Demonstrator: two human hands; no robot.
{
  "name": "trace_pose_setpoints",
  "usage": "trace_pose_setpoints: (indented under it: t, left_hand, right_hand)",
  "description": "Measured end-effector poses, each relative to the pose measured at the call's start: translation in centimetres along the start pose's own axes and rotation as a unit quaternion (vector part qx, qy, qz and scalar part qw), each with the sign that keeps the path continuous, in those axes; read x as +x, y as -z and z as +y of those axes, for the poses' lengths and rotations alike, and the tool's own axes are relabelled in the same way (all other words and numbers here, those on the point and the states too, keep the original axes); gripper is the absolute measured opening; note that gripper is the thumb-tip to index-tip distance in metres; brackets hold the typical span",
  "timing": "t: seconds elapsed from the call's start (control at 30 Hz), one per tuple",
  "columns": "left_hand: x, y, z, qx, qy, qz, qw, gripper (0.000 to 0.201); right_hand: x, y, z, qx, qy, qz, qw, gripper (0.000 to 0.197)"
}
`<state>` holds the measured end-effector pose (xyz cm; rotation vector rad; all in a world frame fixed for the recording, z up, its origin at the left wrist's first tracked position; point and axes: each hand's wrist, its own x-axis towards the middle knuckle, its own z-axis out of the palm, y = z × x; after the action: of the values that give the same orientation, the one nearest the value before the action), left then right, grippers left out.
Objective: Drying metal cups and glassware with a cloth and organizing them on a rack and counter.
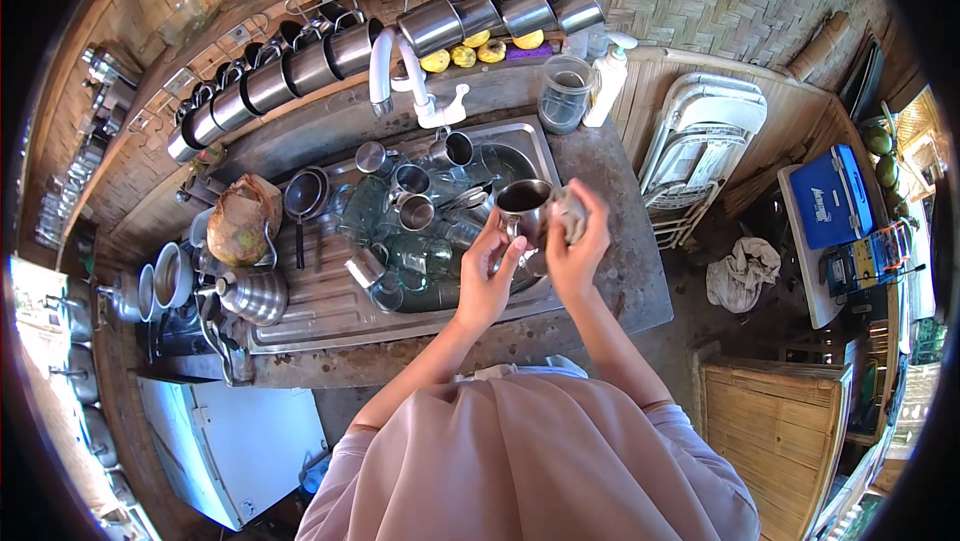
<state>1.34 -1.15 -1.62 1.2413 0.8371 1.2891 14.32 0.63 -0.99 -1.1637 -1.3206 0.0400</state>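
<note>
Over the right side of the sink (548,156), my left hand (488,271) grips a metal mug (524,199) by its handle side, its mouth tilted up. Against the mug's right side, my right hand (580,251) presses a pale, crumpled scrubbing pad or cloth (568,216); its exact kind is hard to make out. Below and left of the mug, the basin is crowded with glass jars (410,256) and several metal mugs (412,179). A white faucet (415,81) stands behind them.
Steel mugs (430,23) hang along the back rail above yellow lemon-like fruits (490,50). A white pump bottle (605,86) and a clear container (566,93) stand back right. On the left drainboard are a small pan (306,191), a coconut (240,221) and a kettle (253,296).
</note>
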Motion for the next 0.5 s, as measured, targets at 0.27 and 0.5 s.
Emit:
trace_pose_setpoints:
  t: [0.27, 0.5]
  left_hand:
    - [0.0, 0.8, -1.2, 0.047, 0.003, -0.008, 0.999, 0.018]
    - [0.1, 0.2, -0.4, 0.195, -0.076, -0.091, 0.974, 0.019]
  right_hand:
    - [-0.8, -1.0, 0.9, 0.058, -0.062, -0.002, 0.996, 0.034]
    - [-0.2, 0.5, 3.0, 0.079, -0.138, 0.009, 0.987, 0.029]
